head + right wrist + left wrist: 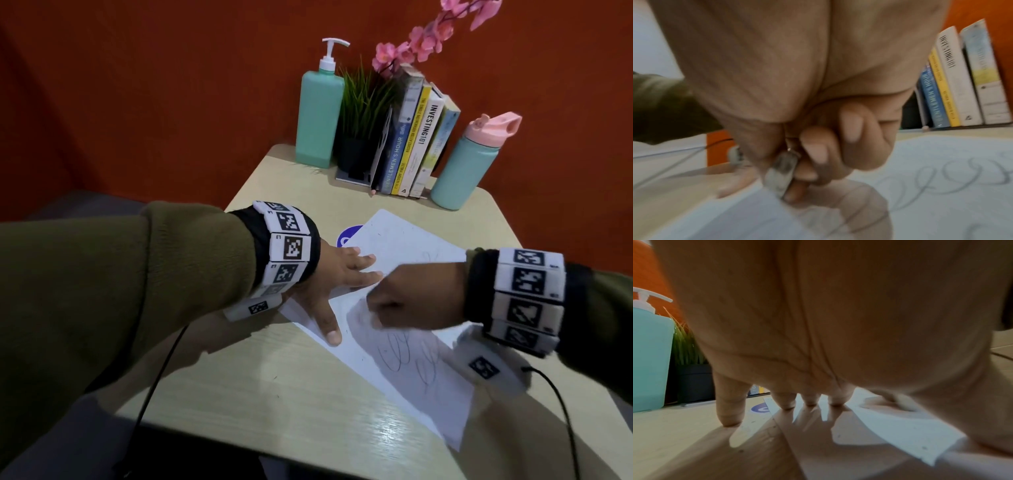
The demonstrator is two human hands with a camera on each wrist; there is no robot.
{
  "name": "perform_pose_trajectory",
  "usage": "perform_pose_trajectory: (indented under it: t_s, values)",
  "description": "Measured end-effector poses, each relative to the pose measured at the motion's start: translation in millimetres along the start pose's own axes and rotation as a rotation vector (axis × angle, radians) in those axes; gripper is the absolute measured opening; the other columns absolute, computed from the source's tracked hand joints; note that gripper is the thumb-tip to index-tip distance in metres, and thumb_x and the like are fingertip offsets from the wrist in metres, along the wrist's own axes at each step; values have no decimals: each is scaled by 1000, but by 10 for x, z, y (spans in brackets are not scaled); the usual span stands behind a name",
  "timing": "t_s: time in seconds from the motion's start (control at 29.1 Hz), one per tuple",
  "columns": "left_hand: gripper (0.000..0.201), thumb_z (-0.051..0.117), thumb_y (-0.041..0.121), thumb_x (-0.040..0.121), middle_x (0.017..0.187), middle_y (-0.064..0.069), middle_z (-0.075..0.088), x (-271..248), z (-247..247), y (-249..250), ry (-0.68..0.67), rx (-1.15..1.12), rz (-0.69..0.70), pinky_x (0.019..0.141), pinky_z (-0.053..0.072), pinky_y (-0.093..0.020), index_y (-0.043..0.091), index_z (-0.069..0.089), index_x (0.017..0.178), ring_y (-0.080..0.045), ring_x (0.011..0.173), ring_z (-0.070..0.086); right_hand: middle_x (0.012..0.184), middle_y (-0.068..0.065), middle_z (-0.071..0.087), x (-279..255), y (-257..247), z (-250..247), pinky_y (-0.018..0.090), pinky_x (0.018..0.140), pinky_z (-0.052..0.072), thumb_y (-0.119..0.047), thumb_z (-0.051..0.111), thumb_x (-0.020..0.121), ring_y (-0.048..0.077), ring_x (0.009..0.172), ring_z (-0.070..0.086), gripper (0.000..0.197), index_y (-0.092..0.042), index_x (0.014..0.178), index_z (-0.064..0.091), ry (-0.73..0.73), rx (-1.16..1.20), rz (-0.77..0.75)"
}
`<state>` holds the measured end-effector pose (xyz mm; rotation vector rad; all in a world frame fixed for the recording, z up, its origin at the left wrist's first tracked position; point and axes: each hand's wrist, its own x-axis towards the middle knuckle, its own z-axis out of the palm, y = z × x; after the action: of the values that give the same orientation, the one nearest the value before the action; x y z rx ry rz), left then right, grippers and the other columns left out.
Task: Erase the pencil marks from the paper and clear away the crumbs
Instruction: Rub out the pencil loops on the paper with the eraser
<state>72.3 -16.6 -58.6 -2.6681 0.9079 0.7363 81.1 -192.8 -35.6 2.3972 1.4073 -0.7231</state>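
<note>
A white sheet of paper (407,246) lies askew on a pale wood-grain table (274,387), its long axis running diagonally. Looping grey pencil marks (407,353) remain on the half of the paper nearer the viewer; the far half appears almost blank. The paper's far corner overlaps a blue round sticker (346,234), and its near corner lies close to the table's near edge. Bare tabletop extends to the left of the paper. Beyond the paper's far end stand a teal pump bottle (318,116), a potted grass plant (359,113), a row of books (416,137) and a teal flask with a pink lid (469,164), all well apart from the sheet. The left hand (329,284) lies flat on the paper's left edge, fingers straight and spread, the thumb pressing the margin, the little finger on the table. The right hand (414,294), over the middle of the paper, is curled around a smudged white eraser (782,172), pinched between thumb and fingers with its lower end at the paper surface; motion blur obscures the exact contact.
</note>
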Motion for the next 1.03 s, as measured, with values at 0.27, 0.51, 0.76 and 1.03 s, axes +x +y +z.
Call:
perform_pose_trajectory:
  t_s: [0.27,0.51,0.76,1.03]
  values:
    - [123,62,76,72,161,2,-24,1,0,7,-5,27,0,119,8,-48,30,-17,153,-20,149,-16,74,-7,51,-92,-217,87,30,72,40,-37,42,96,14,73,47,27,-18,79,50,-101,-13,-74]
    - [123,63,75,72,161,3,-23,-1,1,8,-6,10,-9,119,6,-47,31,-18,153,-19,149,-16,72,-4,52,-21,-14,26,31,71,39,-34,41,96,16,71,48,26,-16,79,51,9,-68,38]
    - [122,62,76,73,161,3,-24,10,2,5,-9,20,-8,120,6,-49,30,-18,153,-19,149,-17,73,-4,53,-21,138,-49,28,71,38,-31,40,96,17,72,49,25,-15,81,53,32,-94,135]
    - [123,61,78,71,161,3,-24,26,27,-15,8,29,3,119,8,-48,30,-18,153,-19,149,-16,83,0,60,-174,-221,152,38,79,48,-34,39,94,20,78,54,25,-18,80,50,-3,-51,19]
